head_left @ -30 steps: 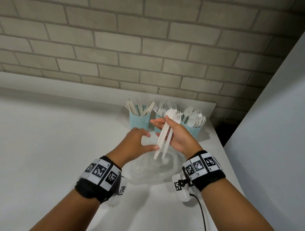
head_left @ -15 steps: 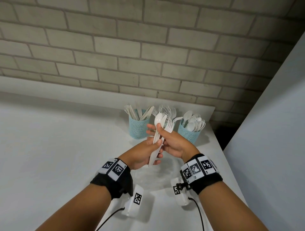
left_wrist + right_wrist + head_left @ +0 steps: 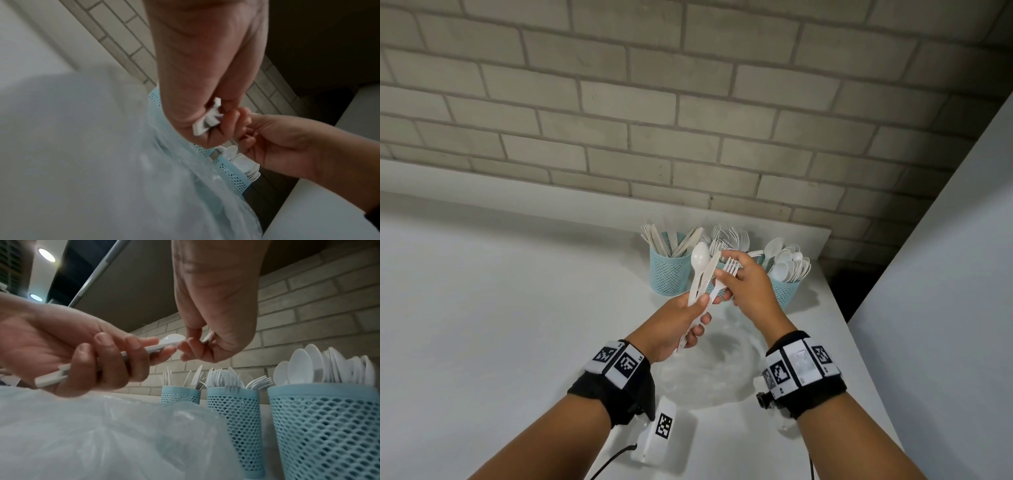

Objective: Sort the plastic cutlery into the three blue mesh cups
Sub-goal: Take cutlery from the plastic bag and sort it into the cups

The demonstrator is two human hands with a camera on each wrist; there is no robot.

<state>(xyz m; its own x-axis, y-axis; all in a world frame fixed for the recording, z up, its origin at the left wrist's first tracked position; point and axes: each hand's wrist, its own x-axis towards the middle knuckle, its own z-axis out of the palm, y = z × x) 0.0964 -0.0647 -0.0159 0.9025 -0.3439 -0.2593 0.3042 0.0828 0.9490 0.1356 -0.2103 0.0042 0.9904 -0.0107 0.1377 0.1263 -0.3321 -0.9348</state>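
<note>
Head view: the left hand [image 3: 671, 325] grips the handles of a spoon [image 3: 698, 263] and a knife [image 3: 710, 270], fingers curled round them, while the right hand [image 3: 748, 287] pinches a fork [image 3: 727, 270] just below its tines, between thumb and fingertips. The three pieces fan out above a crumpled clear bag [image 3: 709, 373] on the white table [image 3: 500, 308]. Behind the hands stand three blue mesh cups: the knife cup [image 3: 667, 274] on the left, the fork cup [image 3: 729, 240] mostly hidden in the middle, the spoon cup [image 3: 786, 294] on the right, each already well stocked.

Left wrist view: the square ends of the handles [image 3: 207, 120] poke out under the left hand's curled fingers [image 3: 226, 123]; the right hand [image 3: 283, 146] meets them from the side with its fingertips bunched. A blurred cup rim and some spoon bowls show below.

Right wrist view: the left hand [image 3: 82, 350] wraps the handles, the spoon bowl showing at its fingertips; the right hand's fingers [image 3: 193, 347] close on a thin white piece beside it. The cups line up beyond the bag, with knives, forks and spoons [image 3: 320, 368] sorted by kind.

The step in hand appears to be separating the fork from the held bundle. The next move likely calls for drawing it free without dragging the spoon or knife along, then dropping it, handle down, into the middle cup, whose crowded tines leave little room.
</note>
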